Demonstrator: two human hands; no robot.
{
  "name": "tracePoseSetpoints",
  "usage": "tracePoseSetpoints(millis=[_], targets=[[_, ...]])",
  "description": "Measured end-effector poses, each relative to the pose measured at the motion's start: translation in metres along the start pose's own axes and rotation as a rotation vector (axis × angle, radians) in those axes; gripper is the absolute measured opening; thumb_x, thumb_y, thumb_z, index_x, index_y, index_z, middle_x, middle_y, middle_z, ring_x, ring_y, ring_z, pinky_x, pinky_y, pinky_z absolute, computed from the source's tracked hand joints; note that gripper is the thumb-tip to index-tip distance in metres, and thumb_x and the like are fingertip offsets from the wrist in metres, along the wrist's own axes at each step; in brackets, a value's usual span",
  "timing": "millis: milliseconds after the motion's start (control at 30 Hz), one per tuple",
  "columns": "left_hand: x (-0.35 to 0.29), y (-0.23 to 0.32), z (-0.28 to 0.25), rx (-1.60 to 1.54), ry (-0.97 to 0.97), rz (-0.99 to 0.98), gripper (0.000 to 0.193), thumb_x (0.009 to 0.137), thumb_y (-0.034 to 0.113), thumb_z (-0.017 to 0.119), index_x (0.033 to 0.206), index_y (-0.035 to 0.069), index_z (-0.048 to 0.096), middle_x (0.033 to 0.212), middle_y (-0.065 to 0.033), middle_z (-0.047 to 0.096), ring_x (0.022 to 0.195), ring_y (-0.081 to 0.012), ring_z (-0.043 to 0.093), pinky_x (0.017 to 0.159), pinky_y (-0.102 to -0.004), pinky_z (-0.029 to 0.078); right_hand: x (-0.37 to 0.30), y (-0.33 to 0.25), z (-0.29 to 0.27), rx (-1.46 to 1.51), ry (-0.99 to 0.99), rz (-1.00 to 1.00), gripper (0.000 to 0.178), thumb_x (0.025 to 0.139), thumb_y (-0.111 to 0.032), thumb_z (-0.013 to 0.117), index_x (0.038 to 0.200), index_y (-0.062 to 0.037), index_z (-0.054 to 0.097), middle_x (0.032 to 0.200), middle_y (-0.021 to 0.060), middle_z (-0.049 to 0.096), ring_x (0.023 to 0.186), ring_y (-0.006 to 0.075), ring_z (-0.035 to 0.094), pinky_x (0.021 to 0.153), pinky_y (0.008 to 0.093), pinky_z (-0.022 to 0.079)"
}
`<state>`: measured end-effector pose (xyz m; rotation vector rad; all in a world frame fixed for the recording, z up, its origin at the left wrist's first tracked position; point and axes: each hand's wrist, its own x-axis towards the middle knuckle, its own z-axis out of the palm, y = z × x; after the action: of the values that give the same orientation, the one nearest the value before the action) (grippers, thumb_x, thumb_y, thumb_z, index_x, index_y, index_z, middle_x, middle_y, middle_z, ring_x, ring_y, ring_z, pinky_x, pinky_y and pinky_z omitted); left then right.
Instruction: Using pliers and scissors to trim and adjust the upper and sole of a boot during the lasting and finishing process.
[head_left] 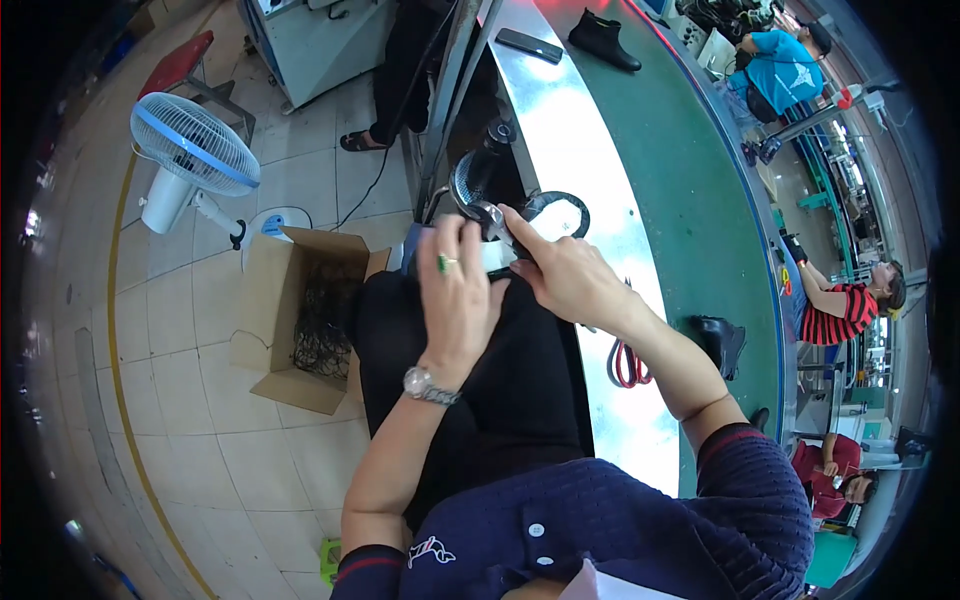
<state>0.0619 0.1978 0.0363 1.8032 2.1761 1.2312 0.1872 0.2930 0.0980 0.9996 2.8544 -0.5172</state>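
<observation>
My right hand (575,275) reaches over the bench edge, thumb and index finger closed around something dark whose kind I cannot make out. Beside it my left hand (455,300) is raised and slightly blurred, with its thumb apart from the fingers and nothing visible in it. Just beyond my fingers stands a machine part with a round metal mesh guard (468,182). A black ring-shaped thing (575,203) lies on the bench at the far side of my right hand. Red-handled scissors (630,366) lie near my right forearm.
The metal bench (635,435) borders a green conveyor belt (690,210) carrying black shoes (603,40). A dark phone (529,45) lies farther up. At left stand a carton (280,300) of tangled black scraps and a fan (190,145). Several people are nearby.
</observation>
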Motion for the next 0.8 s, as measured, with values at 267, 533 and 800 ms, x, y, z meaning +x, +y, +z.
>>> tracePoseSetpoints(millis=[267,533,800], targets=[[-0.001,-0.040,-0.018,-0.323,-0.098,-0.160,0.105,0.060,0.010,0.087,0.148,0.009,0.029,0.120,-0.0165,0.061,0.110,-0.0336,0.059,0.093,-0.0389,0.047,0.006,-0.021,0.010,0.043,0.039,0.027,0.065,0.091,-0.015,0.056,0.148,-0.0092,0.025,0.063,0.0226,0.061,0.062,0.0439,0.062,0.062,0.0499,0.049],[-0.009,-0.049,-0.030,-0.348,-0.163,-0.116,0.112,0.062,0.014,0.086,0.152,0.011,0.019,0.135,-0.0146,0.052,0.125,-0.0314,0.049,0.105,-0.0403,0.039,0.022,0.022,-0.012,-0.108,0.245,0.125,0.053,0.091,-0.014,0.056,0.140,-0.0077,0.035,0.076,0.0218,0.066,0.074,0.0417,0.065,0.067,0.0510,0.049],[-0.096,-0.008,-0.048,-0.723,-0.230,-0.594,0.090,0.088,0.039,0.068,0.147,-0.003,0.016,0.134,-0.0268,0.043,0.120,-0.0338,0.052,0.100,-0.0393,0.043,-0.050,-0.029,-0.010,0.351,0.165,-0.073,0.066,0.089,-0.011,0.060,0.147,-0.0131,0.029,0.071,0.0215,0.065,0.064,0.0414,0.064,0.059,0.0465,0.050]])
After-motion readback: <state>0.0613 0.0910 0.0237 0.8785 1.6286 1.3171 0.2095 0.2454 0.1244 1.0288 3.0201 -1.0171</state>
